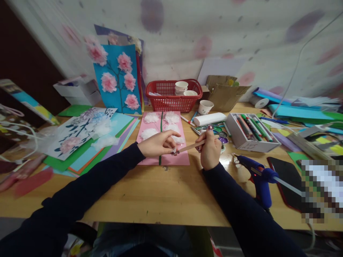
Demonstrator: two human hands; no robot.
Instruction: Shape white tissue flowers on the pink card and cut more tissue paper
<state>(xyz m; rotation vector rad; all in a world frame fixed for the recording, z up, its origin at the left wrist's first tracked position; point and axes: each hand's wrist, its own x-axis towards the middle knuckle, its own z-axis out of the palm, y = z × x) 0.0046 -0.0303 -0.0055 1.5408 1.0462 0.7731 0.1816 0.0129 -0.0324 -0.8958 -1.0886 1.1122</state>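
My right hand (211, 148) is closed around a flat wooden craft stick (190, 145), which points left. At the stick's far tip, the fingers of my left hand (158, 143) pinch together; a tiny whitish bit shows there, too small to name. Both hands are above a sheet of pink card (175, 160) lying on the table. Tufts of white cotton (151, 118) sit on the card on both sides of a dark green stem line (161, 159). My left hand partly covers the lower tufts.
A blue hot glue gun (258, 178) stands right of my right hand, beside a phone (285, 182). Behind are a marker box (250, 137), paint palette (223, 135), paper cup (205, 107) and red basket (171, 103). Coloured paper (80, 157) and a blue flower picture (115, 80) are left.
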